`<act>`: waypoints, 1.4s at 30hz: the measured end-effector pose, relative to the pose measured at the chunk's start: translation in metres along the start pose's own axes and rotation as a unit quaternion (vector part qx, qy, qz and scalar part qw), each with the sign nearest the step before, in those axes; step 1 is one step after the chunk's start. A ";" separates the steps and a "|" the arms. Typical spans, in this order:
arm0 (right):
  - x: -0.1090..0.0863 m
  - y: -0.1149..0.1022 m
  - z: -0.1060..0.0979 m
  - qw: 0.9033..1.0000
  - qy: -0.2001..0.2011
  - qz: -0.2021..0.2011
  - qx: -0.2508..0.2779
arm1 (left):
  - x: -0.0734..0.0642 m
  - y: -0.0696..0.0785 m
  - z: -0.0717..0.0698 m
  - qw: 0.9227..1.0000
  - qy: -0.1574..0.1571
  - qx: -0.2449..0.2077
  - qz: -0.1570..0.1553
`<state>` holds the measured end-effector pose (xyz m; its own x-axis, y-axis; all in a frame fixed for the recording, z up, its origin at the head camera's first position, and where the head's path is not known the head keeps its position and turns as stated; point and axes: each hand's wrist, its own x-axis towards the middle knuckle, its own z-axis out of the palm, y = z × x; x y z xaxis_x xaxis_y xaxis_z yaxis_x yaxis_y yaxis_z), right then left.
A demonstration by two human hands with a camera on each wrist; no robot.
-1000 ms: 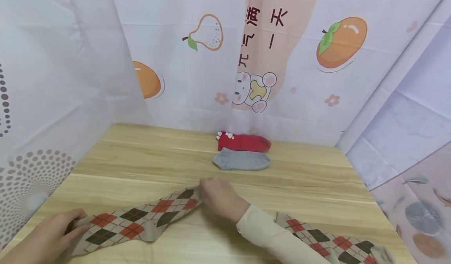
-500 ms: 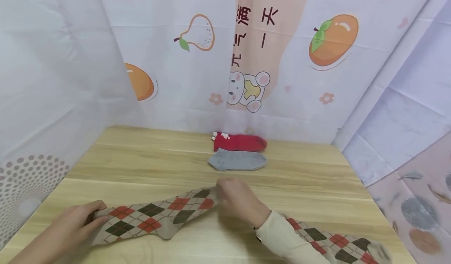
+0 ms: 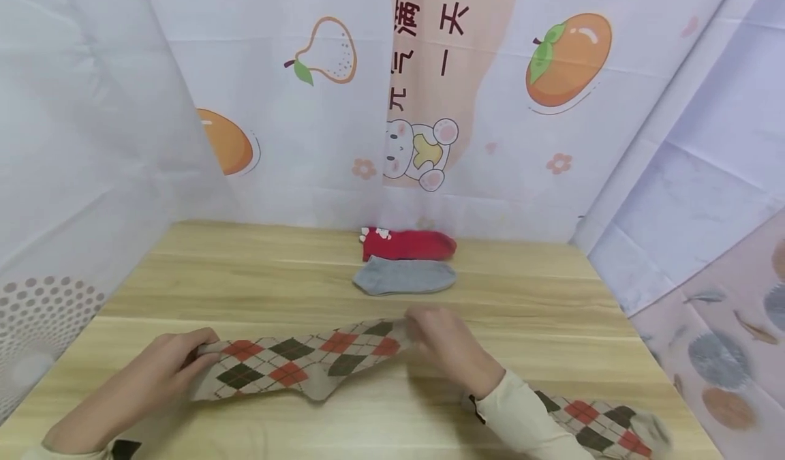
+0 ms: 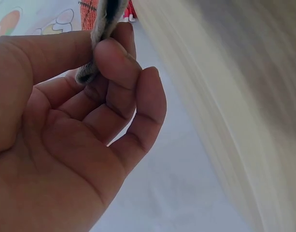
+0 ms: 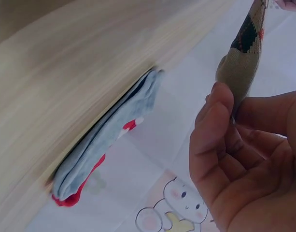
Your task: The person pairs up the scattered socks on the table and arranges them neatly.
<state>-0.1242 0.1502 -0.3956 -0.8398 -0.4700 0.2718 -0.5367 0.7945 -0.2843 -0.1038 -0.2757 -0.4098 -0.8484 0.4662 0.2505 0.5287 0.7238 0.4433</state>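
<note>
An argyle sock (image 3: 306, 361) in beige, red and dark green stretches between both hands above the table. My left hand (image 3: 165, 364) pinches its cuff end between thumb and fingers; the left wrist view shows the cuff's folded edge (image 4: 106, 24) in that grip. My right hand (image 3: 450, 347) pinches the toe end, and the plain beige toe (image 5: 239, 72) rises from the fingertips in the right wrist view. A second argyle sock (image 3: 589, 419) lies on the table at the right, partly hidden by the right forearm.
A grey sock (image 3: 405, 276) lies flat toward the back of the wooden table (image 3: 245, 283). Directly behind it is a red sock (image 3: 411, 244) with a white figure at its cuff. A printed curtain (image 3: 294, 146) hangs along the table's back edge.
Both hands have shifted right in the head view with the argyle sock stretched between them, and the left hand has risen a little. The view itself has also shifted slightly.
</note>
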 end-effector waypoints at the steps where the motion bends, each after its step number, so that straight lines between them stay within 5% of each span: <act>1: -0.001 0.001 -0.001 1.000 0.002 0.002 0.000 | 0.002 0.001 0.000 1.000 0.002 -0.001 0.002; 14: -0.014 0.019 -0.015 1.000 -0.004 0.029 0.008 | 0.027 0.016 0.006 0.999 0.013 0.005 0.047; 24: -0.015 0.032 -0.040 0.999 0.004 0.052 -0.003 | 0.052 0.036 -0.004 0.998 -0.059 -0.008 0.006; 42: -0.023 0.067 -0.075 0.998 -0.024 0.062 0.011 | 0.090 0.061 0.006 0.995 -0.080 -0.016 0.060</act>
<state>-0.1347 0.2425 -0.3521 -0.9029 -0.3864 0.1882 -0.4288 0.8396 -0.3334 -0.1476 -0.1862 -0.3655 -0.7628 0.6255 0.1637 0.6229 0.6430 0.4456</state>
